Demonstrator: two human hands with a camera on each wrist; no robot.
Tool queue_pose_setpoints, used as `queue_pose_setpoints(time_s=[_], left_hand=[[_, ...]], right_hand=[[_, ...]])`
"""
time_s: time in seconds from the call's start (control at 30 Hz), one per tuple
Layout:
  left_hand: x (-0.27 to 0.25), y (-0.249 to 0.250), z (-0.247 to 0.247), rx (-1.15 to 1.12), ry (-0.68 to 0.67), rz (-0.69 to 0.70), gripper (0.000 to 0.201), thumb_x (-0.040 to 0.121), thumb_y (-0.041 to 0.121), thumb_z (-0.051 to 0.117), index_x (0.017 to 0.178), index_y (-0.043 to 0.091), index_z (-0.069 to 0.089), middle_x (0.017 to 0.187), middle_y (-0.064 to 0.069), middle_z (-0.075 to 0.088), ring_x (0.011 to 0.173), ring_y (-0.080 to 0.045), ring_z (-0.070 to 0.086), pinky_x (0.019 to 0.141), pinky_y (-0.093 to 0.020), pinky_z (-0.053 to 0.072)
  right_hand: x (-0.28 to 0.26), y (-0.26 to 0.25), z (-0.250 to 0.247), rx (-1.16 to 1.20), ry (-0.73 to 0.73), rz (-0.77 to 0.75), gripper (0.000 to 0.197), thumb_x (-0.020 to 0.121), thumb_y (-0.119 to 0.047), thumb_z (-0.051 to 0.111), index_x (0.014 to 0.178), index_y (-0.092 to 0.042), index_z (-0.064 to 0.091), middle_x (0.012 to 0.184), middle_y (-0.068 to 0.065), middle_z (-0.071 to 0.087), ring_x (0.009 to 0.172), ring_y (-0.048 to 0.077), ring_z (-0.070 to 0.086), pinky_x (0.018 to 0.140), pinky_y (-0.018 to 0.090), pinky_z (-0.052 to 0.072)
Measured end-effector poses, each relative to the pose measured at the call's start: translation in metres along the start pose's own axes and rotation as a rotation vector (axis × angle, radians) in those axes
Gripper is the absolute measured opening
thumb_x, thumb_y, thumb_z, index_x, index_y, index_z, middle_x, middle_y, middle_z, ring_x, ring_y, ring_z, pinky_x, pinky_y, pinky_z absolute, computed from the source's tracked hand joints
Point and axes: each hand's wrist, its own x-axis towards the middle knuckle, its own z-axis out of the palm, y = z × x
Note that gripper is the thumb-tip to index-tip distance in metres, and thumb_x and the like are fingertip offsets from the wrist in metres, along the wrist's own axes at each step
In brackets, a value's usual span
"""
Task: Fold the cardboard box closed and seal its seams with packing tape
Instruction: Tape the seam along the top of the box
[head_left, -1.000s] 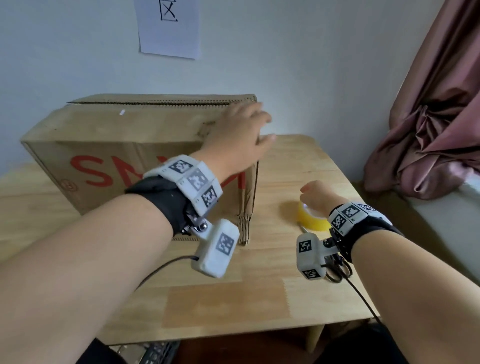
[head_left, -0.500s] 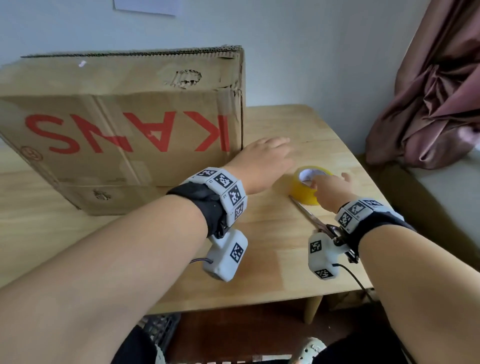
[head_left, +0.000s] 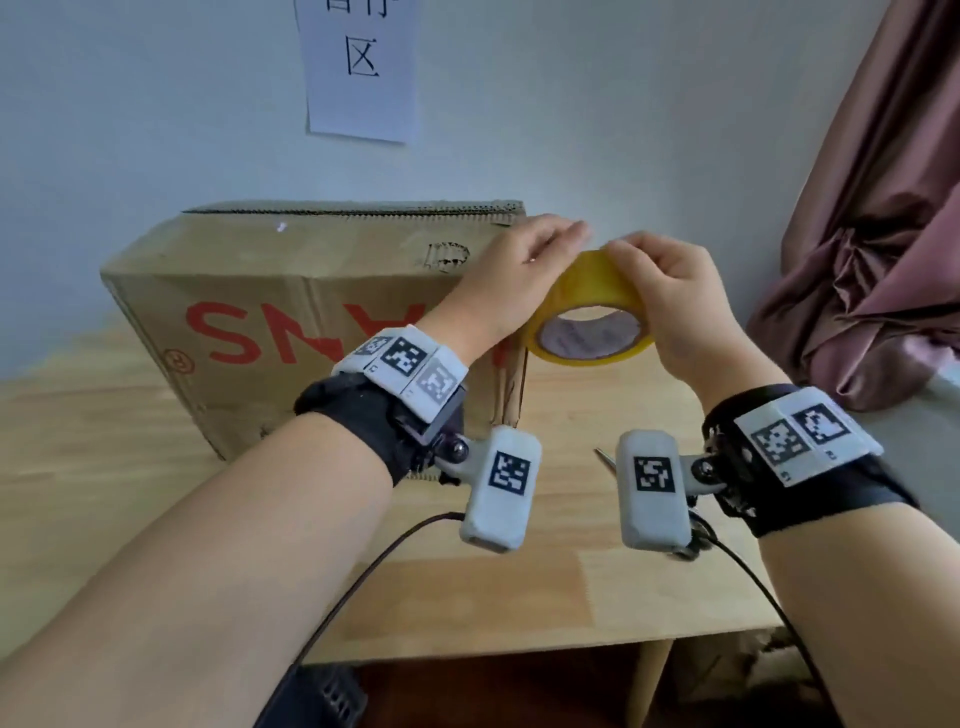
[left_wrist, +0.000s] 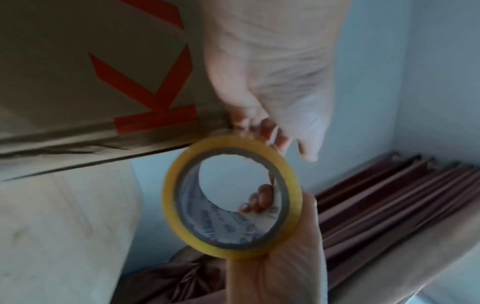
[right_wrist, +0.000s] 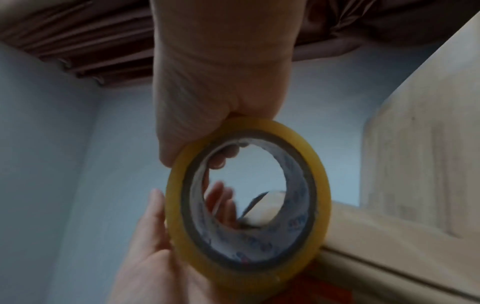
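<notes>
Both hands hold a yellowish roll of packing tape (head_left: 589, 312) in the air above the wooden surface (head_left: 597, 587), just right of the cardboard box (head_left: 291, 306). The right hand (head_left: 680, 306) has a closed grip on the roll, its fingers curled over the outer band and its fingertips (left_wrist: 259, 199) showing through the core in the left wrist view. The left hand (head_left: 514, 286) lies against the roll's left side with its fingers nearly straight; whether they press or merely touch is hard to say, as they are blurred in both wrist views. No loose tape end can be made out. The box stands on the surface against the wall, its red lettering partly hidden behind the left wrist, and its top seam is out of sight from here. A thin metal tip (head_left: 602, 457) pokes out behind the right wrist camera; the rest is hidden. A paper sheet (head_left: 358, 67) on the wall is cut off at the top, and a curtain (head_left: 878, 208) hangs at right.
</notes>
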Motion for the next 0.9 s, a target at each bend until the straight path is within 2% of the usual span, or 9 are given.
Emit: queue_pose_setpoints(time_s=[0.1, 0.17, 0.23, 0.3, 0.43, 0.57, 0.73, 0.83, 0.9], left_hand=[[-0.018, -0.002, -0.015, -0.136, -0.154, -0.187, 0.070, 0.080, 0.061, 0.053, 0.104, -0.004, 0.062, 0.096, -0.023, 0.068, 0.091, -0.037, 0.064, 0.090, -0.046, 0.049], [-0.033, -0.015, -0.024, -0.157, -0.179, -0.258, 0.083, 0.071, 0.067, 0.059, 0.099, -0.011, 0.058, 0.085, -0.019, 0.064, 0.077, -0.033, 0.058, 0.081, -0.040, 0.046], [-0.048, -0.032, -0.032, -0.195, -0.192, -0.315, 0.071, 0.076, 0.060, 0.062, 0.093, -0.009, 0.061, 0.081, -0.012, 0.061, 0.075, -0.021, 0.055, 0.077, -0.034, 0.042], [-0.063, -0.047, -0.039, -0.274, -0.184, -0.367, 0.041, 0.089, 0.041, 0.059, 0.090, 0.000, 0.067, 0.081, -0.006, 0.065, 0.078, -0.014, 0.059, 0.077, -0.029, 0.045], [-0.074, -0.069, -0.048, -0.445, -0.118, -0.414, 0.016, 0.093, 0.021, 0.055, 0.092, 0.013, 0.068, 0.083, -0.001, 0.069, 0.080, -0.011, 0.063, 0.079, -0.027, 0.049], [-0.069, -0.072, -0.052, -0.436, -0.082, -0.367, 0.013, 0.090, 0.017, 0.058, 0.096, 0.018, 0.069, 0.088, 0.001, 0.071, 0.085, -0.010, 0.064, 0.082, -0.027, 0.050], [-0.061, -0.064, -0.058, -0.438, -0.177, -0.239, 0.025, 0.093, 0.009, 0.054, 0.115, 0.016, 0.063, 0.109, -0.007, 0.067, 0.104, -0.018, 0.061, 0.098, -0.034, 0.048], [-0.055, -0.055, -0.057, -0.417, -0.092, -0.225, 0.026, 0.092, 0.008, 0.057, 0.117, 0.011, 0.059, 0.104, -0.012, 0.068, 0.097, -0.019, 0.064, 0.093, -0.034, 0.050], [-0.052, -0.048, -0.055, -0.456, -0.016, -0.251, 0.024, 0.091, 0.011, 0.060, 0.115, 0.009, 0.060, 0.101, -0.015, 0.068, 0.095, -0.022, 0.065, 0.090, -0.037, 0.052]], right_hand=[[-0.007, -0.017, 0.014, 0.147, -0.130, 0.056, 0.010, 0.079, -0.022, 0.059, 0.070, -0.017, 0.061, 0.065, 0.001, 0.057, 0.060, 0.015, 0.054, 0.055, 0.024, 0.045], [-0.014, -0.014, 0.027, 0.214, -0.198, 0.128, 0.005, 0.074, -0.019, 0.058, 0.070, -0.015, 0.058, 0.062, -0.001, 0.057, 0.055, 0.011, 0.054, 0.051, 0.020, 0.045], [-0.022, -0.005, 0.042, 0.200, -0.250, 0.188, 0.005, 0.071, -0.018, 0.059, 0.070, -0.014, 0.057, 0.060, -0.001, 0.056, 0.053, 0.009, 0.054, 0.051, 0.018, 0.045], [-0.027, 0.003, 0.058, 0.189, -0.259, 0.213, 0.009, 0.073, -0.016, 0.063, 0.070, -0.012, 0.055, 0.061, -0.002, 0.058, 0.055, 0.008, 0.055, 0.053, 0.019, 0.046], [-0.028, 0.015, 0.079, 0.155, -0.149, 0.222, 0.024, 0.083, -0.013, 0.069, 0.066, -0.015, 0.052, 0.060, -0.006, 0.057, 0.057, 0.007, 0.055, 0.053, 0.020, 0.044], [-0.023, 0.022, 0.085, 0.156, -0.020, 0.212, 0.029, 0.080, -0.021, 0.074, 0.062, -0.018, 0.051, 0.064, 0.002, 0.052, 0.059, 0.013, 0.050, 0.053, 0.023, 0.043], [-0.009, 0.023, 0.078, 0.136, 0.138, 0.267, 0.033, 0.083, -0.025, 0.071, 0.059, -0.017, 0.051, 0.058, 0.000, 0.050, 0.053, 0.013, 0.047, 0.053, 0.025, 0.041], [-0.002, 0.010, 0.070, -0.259, 0.193, 0.088, 0.033, 0.088, -0.033, 0.065, 0.059, -0.022, 0.054, 0.057, -0.009, 0.050, 0.053, 0.004, 0.043, 0.055, 0.022, 0.037], [-0.002, -0.006, 0.068, -0.442, 0.100, -0.051, 0.029, 0.090, -0.038, 0.061, 0.066, -0.022, 0.060, 0.066, -0.011, 0.054, 0.060, 0.002, 0.045, 0.059, 0.019, 0.036]])
